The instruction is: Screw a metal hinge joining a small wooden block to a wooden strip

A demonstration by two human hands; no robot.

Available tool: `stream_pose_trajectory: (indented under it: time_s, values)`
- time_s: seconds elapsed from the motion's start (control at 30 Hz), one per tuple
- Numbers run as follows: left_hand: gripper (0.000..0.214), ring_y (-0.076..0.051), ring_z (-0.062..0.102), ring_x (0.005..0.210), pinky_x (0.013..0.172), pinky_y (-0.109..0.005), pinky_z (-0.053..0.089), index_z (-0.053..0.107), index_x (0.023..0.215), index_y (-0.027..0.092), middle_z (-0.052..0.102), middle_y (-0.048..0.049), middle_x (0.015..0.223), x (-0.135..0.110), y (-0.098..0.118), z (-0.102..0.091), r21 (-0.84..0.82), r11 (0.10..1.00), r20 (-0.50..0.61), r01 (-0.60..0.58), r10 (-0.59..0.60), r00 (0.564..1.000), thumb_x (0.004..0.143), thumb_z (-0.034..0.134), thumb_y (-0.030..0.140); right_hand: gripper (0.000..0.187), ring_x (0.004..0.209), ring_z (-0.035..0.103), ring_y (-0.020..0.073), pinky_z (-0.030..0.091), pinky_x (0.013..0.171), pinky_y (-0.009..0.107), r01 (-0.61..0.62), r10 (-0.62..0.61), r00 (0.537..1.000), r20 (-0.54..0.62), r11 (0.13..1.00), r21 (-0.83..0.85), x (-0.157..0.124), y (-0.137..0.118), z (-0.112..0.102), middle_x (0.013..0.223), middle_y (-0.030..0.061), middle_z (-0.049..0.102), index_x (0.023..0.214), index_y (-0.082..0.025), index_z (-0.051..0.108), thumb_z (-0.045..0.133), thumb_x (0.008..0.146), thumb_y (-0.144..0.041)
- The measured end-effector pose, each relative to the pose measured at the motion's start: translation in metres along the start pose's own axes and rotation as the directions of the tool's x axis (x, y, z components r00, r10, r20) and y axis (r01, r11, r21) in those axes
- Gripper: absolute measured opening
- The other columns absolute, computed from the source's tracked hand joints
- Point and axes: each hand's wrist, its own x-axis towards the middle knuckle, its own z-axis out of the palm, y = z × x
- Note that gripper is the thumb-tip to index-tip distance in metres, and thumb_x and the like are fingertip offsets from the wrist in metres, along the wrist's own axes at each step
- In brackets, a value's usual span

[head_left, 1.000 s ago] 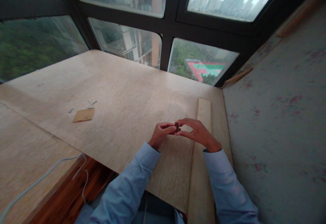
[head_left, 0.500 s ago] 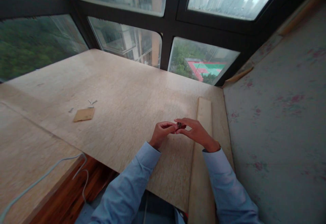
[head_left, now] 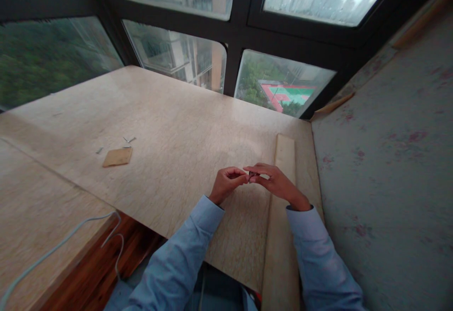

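My left hand (head_left: 226, 184) and my right hand (head_left: 276, 182) meet fingertip to fingertip just above the pale marble-patterned tabletop (head_left: 170, 131). Both pinch a small dark object (head_left: 252, 175) between thumbs and forefingers; it is too small to name. The remaining fingers of the left hand are curled in, and those of the right hand arch over the object. Light blue sleeves cover both forearms.
A raised beige strip (head_left: 283, 197) runs along the table under my right wrist. A tan card (head_left: 117, 156) and a few small metal bits (head_left: 129, 139) lie at the left. A white cable (head_left: 71, 235) hangs off the front left. Dark-framed windows stand behind; a flowered wall (head_left: 385, 160) is at the right.
The small dark object stood upright between my fingertips a second ago; it now sits lower and more hidden under my right fingers. Both hands stayed in nearly the same place.
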Motion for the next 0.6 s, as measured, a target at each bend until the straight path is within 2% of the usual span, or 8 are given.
stream_pose_trajectory:
  time_s: [0.2, 0.43, 0.6]
  values:
    - [0.021, -0.016, 0.066, 0.068, 0.068, -0.029, 0.051, 0.072, 0.073, 0.015, 0.073, -0.0068, 0.074, -0.0014, 0.0041, -0.0001, 0.042, 0.999, 0.016, -0.023, 0.022, 1.0, 0.067, 0.079, 0.034, 0.031, 0.078, 0.064, 0.016, 0.051, 0.068, 0.029, -0.06, 0.06, 0.998, 0.017, 0.998, 0.022, -0.0016, 0.0015, -0.001, 0.088, 0.0049, 0.069, 0.117, -0.027, 0.068, 0.059, 0.091, -0.039]
    - [0.023, -0.016, 0.067, 0.07, 0.069, -0.028, 0.051, 0.072, 0.074, 0.016, 0.074, -0.0074, 0.077, -0.0009, 0.0006, -0.0038, 0.126, 0.99, 0.05, -0.059, 0.053, 0.997, 0.067, 0.079, 0.036, 0.031, 0.082, 0.065, 0.0166, 0.052, 0.072, 0.029, -0.13, 0.123, 0.989, 0.082, 0.988, 0.088, -0.0048, 0.0064, -0.0026, 0.095, 0.0052, 0.071, 0.115, -0.025, 0.069, 0.064, 0.087, -0.036]
    - [0.024, -0.017, 0.067, 0.07, 0.069, -0.029, 0.051, 0.072, 0.073, 0.015, 0.073, -0.0078, 0.077, 0.0, -0.0008, -0.0064, 0.198, 0.978, 0.079, -0.073, 0.059, 0.995, 0.067, 0.079, 0.038, 0.033, 0.077, 0.067, 0.0169, 0.053, 0.07, 0.03, -0.234, 0.225, 0.971, 0.086, 0.966, 0.113, -0.0053, 0.006, -0.002, 0.091, 0.0054, 0.073, 0.114, -0.021, 0.069, 0.067, 0.082, -0.031]
